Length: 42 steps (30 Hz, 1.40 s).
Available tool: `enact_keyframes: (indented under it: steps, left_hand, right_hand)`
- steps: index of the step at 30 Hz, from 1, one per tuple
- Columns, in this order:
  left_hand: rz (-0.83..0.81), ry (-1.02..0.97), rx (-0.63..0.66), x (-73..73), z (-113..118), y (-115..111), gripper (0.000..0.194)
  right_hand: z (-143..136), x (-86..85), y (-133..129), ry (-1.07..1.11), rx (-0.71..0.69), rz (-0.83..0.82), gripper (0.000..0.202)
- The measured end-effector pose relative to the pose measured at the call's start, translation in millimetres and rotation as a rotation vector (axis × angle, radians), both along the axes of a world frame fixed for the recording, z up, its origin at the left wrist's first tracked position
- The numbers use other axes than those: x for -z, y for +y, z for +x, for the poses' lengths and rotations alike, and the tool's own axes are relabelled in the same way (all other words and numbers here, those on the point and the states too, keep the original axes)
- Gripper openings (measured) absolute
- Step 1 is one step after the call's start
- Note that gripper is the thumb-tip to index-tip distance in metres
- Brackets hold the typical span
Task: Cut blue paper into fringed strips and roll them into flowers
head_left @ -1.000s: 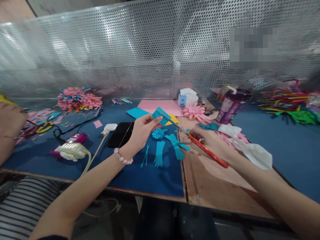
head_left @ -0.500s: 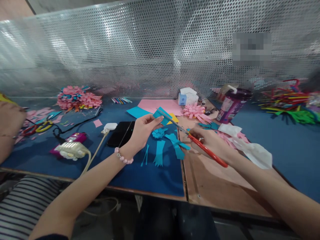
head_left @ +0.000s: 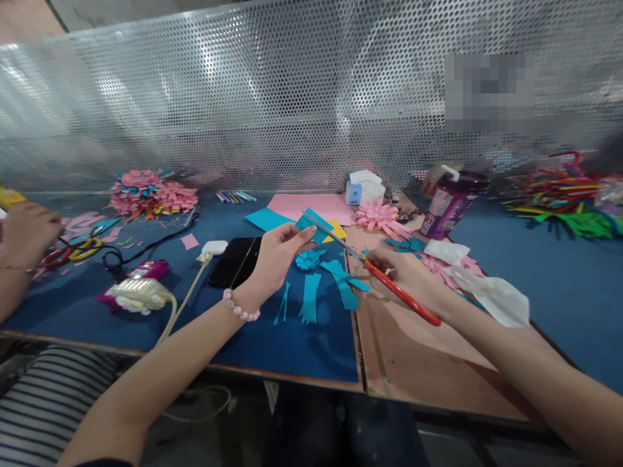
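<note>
My left hand (head_left: 280, 253) pinches a small piece of blue paper (head_left: 318, 219) above the table. My right hand (head_left: 402, 275) is closed around red-handled scissors (head_left: 403, 299), whose blades reach left across the paper. Below lie a blue paper flower (head_left: 309, 259), a fringed blue strip (head_left: 310, 299), thin blue slivers (head_left: 283, 303) and crossed blue pieces (head_left: 345, 284). Behind the held paper are a pink sheet (head_left: 311, 206), a larger blue sheet (head_left: 267, 218) and a yellow piece (head_left: 335, 230). A black phone (head_left: 228, 266) lies beside my left wrist.
A purple cup (head_left: 452, 204) with a straw stands at right, near crumpled tissue (head_left: 501, 299). A tissue pack (head_left: 365, 188) and pink flower (head_left: 377, 216) lie behind. At left are a cabled charger (head_left: 139, 290), more scissors (head_left: 73, 250) and another person's hand (head_left: 26, 237).
My hands, the blue paper and the scissors stay almost in the same place. At far left, the other person's hand has come further into view, with something yellow.
</note>
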<state>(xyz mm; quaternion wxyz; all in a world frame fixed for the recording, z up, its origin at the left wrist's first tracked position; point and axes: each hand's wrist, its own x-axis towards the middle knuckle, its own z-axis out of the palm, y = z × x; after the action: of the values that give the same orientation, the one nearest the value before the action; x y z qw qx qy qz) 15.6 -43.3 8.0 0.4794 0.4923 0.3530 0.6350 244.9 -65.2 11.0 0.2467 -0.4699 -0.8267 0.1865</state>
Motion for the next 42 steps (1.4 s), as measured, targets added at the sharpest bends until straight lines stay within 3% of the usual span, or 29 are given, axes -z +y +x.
enact_keyframes:
  steps: [14, 20, 22, 26, 31, 36, 42]
  left_hand:
    - [-0.002, 0.031, 0.001, 1.4, -1.7, 1.8, 0.030]
    - [-0.051, 0.181, -0.073, -1.4, -13.0, 1.9, 0.029]
    - [-0.142, 0.293, 0.005, 4.5, -14.5, -1.5, 0.031]
    - [-0.434, 0.520, 0.277, 19.8, -10.8, -11.9, 0.035]
    - [-0.545, 0.686, 0.497, 22.3, -6.7, -12.4, 0.045]
    - [-0.633, 0.770, 0.606, 17.2, -7.9, 0.5, 0.045]
    - [-0.660, 0.854, 0.635, 13.0, -6.9, 5.7, 0.049]
  right_hand:
    - [0.3, -1.4, 1.3, -0.015, 0.009, -0.014, 0.020]
    - [12.0, -12.0, 4.8, 0.050, 0.079, -0.084, 0.014]
    - [16.9, -14.5, 7.7, 0.120, 0.119, -0.141, 0.013]
    - [22.0, -15.5, 15.1, 0.232, 0.188, -0.237, 0.004]
    - [21.3, -18.1, 15.7, 0.297, 0.182, -0.308, 0.006]
    - [20.7, -21.3, 11.3, 0.272, 0.229, -0.231, 0.011]
    - [25.2, -6.5, 24.2, 0.323, 0.254, -0.277, 0.003]
